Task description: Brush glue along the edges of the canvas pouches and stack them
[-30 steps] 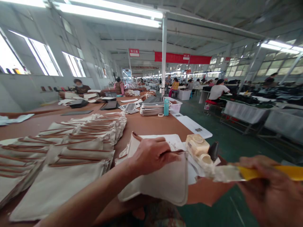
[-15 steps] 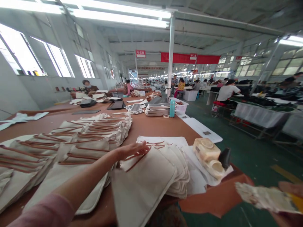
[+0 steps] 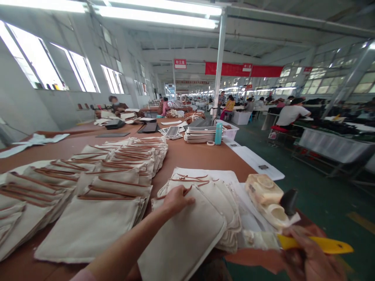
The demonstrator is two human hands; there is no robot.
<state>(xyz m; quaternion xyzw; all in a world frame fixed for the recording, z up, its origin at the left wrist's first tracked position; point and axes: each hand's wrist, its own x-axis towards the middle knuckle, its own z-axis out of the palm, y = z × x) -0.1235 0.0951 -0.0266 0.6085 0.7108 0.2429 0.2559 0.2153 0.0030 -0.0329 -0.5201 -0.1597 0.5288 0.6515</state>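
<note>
My left hand (image 3: 179,200) is closed on the brown-trimmed top edge of a cream fabric panel (image 3: 187,234), the thumb lying on its front face. This panel is on top of a fanned stack of similar panels (image 3: 231,212), and its lower corner reaches over the table's near edge. In my right hand (image 3: 313,251) is a brush (image 3: 287,242) with a yellow handle, its pale, crusted head pointing left towards the stack. Close above the brush stands a yellowed plastic container (image 3: 265,191), cut open, with whitish residue on it.
Rows of cream panels with brown trim (image 3: 88,218) overlap across the left of the brown-covered table (image 3: 187,156). Further back are a turquoise bottle (image 3: 218,133), a tape roll (image 3: 210,143) and a pile of framed flat pieces (image 3: 199,134). Several people sit at work beyond.
My left hand's fingers have closed on the panel's top edge. The brush has swung in from the lower right towards the stack, and the view has shifted slightly left.
</note>
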